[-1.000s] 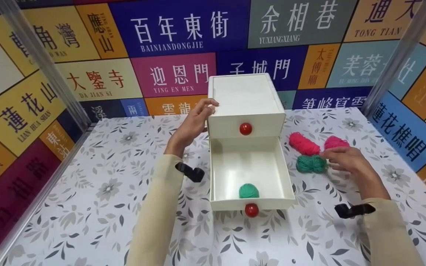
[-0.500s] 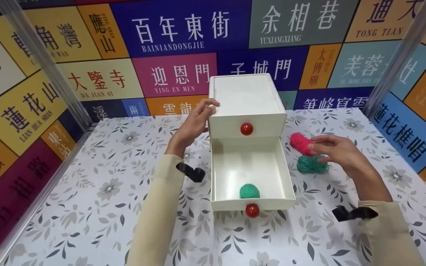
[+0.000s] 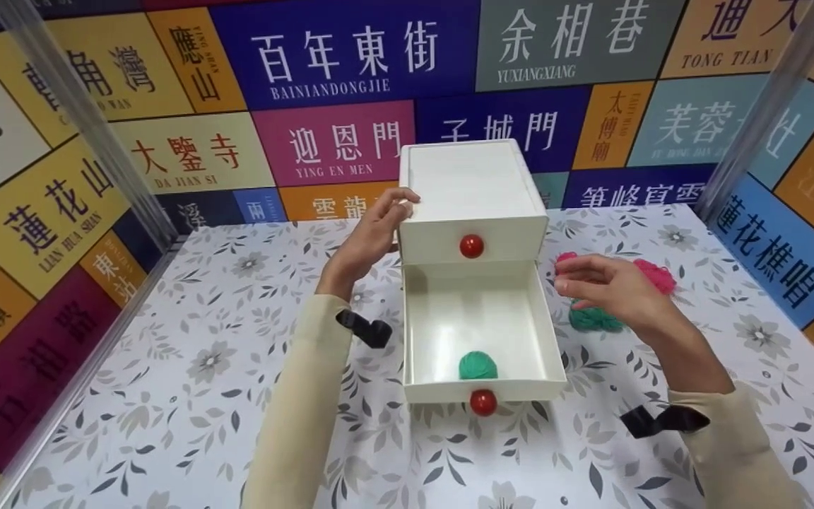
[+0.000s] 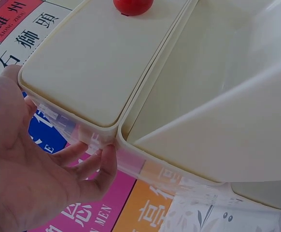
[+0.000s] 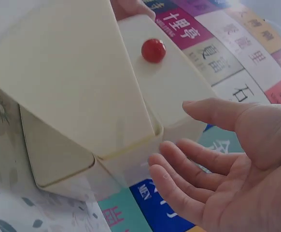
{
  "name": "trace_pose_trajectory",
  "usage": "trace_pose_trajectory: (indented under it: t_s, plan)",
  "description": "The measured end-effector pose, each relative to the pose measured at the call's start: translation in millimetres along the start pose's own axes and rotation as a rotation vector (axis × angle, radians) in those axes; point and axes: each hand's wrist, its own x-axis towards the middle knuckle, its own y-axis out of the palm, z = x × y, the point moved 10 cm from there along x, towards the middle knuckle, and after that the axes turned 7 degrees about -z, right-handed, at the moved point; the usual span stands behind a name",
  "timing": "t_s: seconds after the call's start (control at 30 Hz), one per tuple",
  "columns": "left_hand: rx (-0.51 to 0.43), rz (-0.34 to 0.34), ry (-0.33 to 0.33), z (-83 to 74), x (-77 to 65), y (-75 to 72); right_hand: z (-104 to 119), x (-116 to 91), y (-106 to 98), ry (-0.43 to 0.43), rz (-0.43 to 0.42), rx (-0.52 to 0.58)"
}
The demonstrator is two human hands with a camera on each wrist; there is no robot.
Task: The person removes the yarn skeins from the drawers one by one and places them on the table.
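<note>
A white two-drawer cabinet stands at the table's back, its upper drawer closed and its lower drawer pulled out. My left hand holds the cabinet's upper left side, fingers bent against the wall and over the top edge. In the lower drawer, a green yarn ball lies near the front. Nothing is in my right hand, which hovers right of the cabinet, fingers loosely bent and palm toward it. Below it are a bright pink yarn skein, mostly hidden, and a green yarn skein, partly covered.
A magenta yarn skein lies behind my right hand. Red ball knobs stick out from the drawer fronts. A flower-patterned cloth covers the table, and lettered panels with clear posts stand around its back and sides.
My right hand has moved left from beside the magenta skein, over the pink and green skeins, toward the cabinet. The left hand and the drawers stay as they were.
</note>
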Motion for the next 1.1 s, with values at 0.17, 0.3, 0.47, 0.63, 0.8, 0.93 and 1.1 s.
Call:
trace_pose_trajectory:
  t_s: [0.17, 0.3, 0.47, 0.63, 0.8, 0.93, 1.1]
  plan:
    - [-0.007, 0.000, -0.007, 0.5, -0.4, -1.1, 16, -9, 15, -0.033, 0.034, -0.002]
    - [0.000, 0.003, -0.001, 0.1, -0.4, -1.5, 23, -14, 21, -0.036, 0.037, -0.056]
    - [0.010, 0.012, -0.001, -0.1, 0.2, -0.4, 32, -19, 25, -0.055, 0.033, -0.103]
    - [0.017, 0.011, 0.005, -2.3, 0.4, 0.2, 48, -23, 36, -0.134, 0.090, -0.122]
    - [0.011, 0.017, 0.012, -3.8, 0.9, 0.8, 64, -22, 54, -0.166, 0.209, -0.118]
    - [0.013, 0.016, 0.009, -3.6, 0.5, 0.6, 72, -21, 69, -0.146, 0.301, -0.149]
    - [0.005, 0.012, 0.013, -3.4, 0.1, 0.3, 81, -21, 89, -0.130, 0.405, -0.189]
